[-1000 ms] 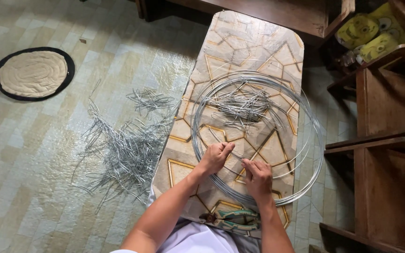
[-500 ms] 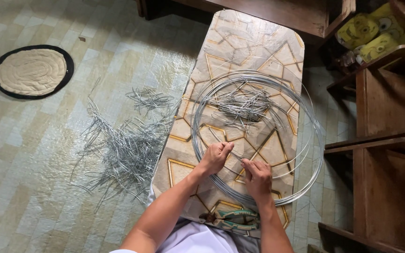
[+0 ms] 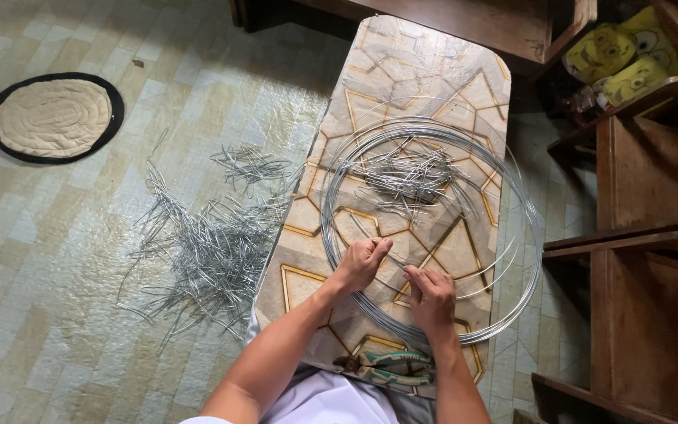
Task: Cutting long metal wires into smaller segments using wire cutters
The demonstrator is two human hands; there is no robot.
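A big coil of silver wire [image 3: 521,235] lies on a narrow table [image 3: 425,71] with a gold-lined geometric top. My left hand [image 3: 362,263] is closed, pinching a thin wire piece near the coil's near left side. My right hand [image 3: 431,294] is closed beside it, fingers curled on the same wire over the coil's near edge. A small heap of cut, bent wire pieces [image 3: 406,177] rests inside the coil farther up the table. Green-handled pliers [image 3: 394,367] lie at the table's near end, just below my hands.
A large scatter of cut wire pieces [image 3: 213,243] covers the tiled floor left of the table. A round beige mat with a black rim [image 3: 52,118] lies far left. Dark wooden furniture [image 3: 645,196] stands at the right, with yellow soft toys [image 3: 617,51] behind it.
My hands have stayed in place by the near side of the coil; the fingers of both have shifted slightly on the wire.
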